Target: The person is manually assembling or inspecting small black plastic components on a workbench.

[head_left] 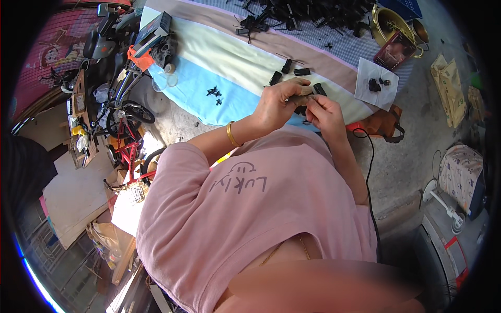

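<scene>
My left hand point(277, 106), with a gold bangle at its wrist, and my right hand point(324, 112) meet over the near edge of a striped cloth point(229, 70). The fingers of both are closed in a pinch around a small black part point(300, 110), mostly hidden by them; its exact kind does not show. Beige coverings wrap some left fingertips. Just beyond lie several black oblong pieces: one black piece point(275, 78) by my left hand, another point(301, 72) farther off, and one point(319, 89) beside my right fingers. Thin dark pins lie near them.
A large heap of black parts point(297, 13) covers the far cloth. Small black bits point(214, 92) lie on the blue stripe. At right are a white paper point(383, 78) with black pieces, a dark red box point(395, 51) and a brass-coloured pot point(383, 23). A black cable point(371, 167) runs beside my right arm.
</scene>
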The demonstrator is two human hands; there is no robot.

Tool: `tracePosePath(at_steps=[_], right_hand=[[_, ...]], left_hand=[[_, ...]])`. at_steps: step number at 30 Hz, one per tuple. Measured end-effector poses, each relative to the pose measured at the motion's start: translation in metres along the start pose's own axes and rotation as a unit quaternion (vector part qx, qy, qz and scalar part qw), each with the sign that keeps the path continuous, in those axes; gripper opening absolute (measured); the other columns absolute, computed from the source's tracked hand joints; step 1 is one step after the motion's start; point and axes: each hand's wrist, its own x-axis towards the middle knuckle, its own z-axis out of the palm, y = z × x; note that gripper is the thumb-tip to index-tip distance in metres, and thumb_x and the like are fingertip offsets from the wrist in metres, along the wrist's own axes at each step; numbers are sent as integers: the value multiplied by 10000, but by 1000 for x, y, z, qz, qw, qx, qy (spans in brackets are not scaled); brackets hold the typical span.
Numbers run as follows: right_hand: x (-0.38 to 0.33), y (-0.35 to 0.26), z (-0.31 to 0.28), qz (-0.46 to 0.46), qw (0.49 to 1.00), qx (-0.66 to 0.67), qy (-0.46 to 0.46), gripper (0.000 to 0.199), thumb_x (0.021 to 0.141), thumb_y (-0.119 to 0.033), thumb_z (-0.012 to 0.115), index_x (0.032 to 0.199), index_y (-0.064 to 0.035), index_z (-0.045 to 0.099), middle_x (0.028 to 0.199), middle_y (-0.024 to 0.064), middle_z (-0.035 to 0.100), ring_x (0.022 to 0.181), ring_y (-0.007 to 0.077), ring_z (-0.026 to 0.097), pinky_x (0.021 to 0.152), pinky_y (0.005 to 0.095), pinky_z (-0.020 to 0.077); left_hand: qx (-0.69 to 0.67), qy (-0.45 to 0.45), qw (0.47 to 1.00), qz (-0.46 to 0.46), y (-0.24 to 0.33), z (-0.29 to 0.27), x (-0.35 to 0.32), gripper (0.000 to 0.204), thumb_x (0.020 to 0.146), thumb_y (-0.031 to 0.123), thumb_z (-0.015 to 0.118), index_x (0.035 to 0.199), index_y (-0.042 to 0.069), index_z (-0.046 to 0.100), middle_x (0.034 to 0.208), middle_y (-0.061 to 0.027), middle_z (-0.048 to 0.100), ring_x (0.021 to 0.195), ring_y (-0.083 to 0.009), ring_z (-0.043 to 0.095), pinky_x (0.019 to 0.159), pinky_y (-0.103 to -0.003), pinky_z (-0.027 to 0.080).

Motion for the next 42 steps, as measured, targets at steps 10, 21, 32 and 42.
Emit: tracePosePath(at_steps=[10,21,32,42], right_hand=[[-2,-6,1,-279,934,-208,83,119,757,-50,651,854,2,606,665,-18,569,556,16,463,461,177,337],[-6,-12,1,-172,978,-102,55,193,760,-59,664,892,-1,536,759,8,567,645,52,524,580,183,436],[-10,-11,-6,-67,998,-16,9,177,886,-163,489,927,-8,565,668,0,525,456,7,334,414,149,238],[-9,-14,2,-79,990,-118,10,158,875,-124,494,858,-6,597,593,-18,525,454,-5,337,405,158,250]], left_hand=[[-501,-36,828,-250,-9,-18,15,348,911,116,390,1218,-41,345,1120,-154,508,961,-224,575,812,-309,495],[-271,-157,937,-157,8,-6,-3,353,866,45,483,1208,-13,415,1036,-78,554,943,-160,553,826,-295,462],[-308,-64,937,-150,-9,-1,2,278,766,-47,603,1013,-14,480,1012,-105,570,905,-167,570,792,-291,487],[-257,-51,959,-108,-6,-2,-1,228,759,-39,620,949,-16,497,959,-94,581,883,-151,573,776,-290,500]])
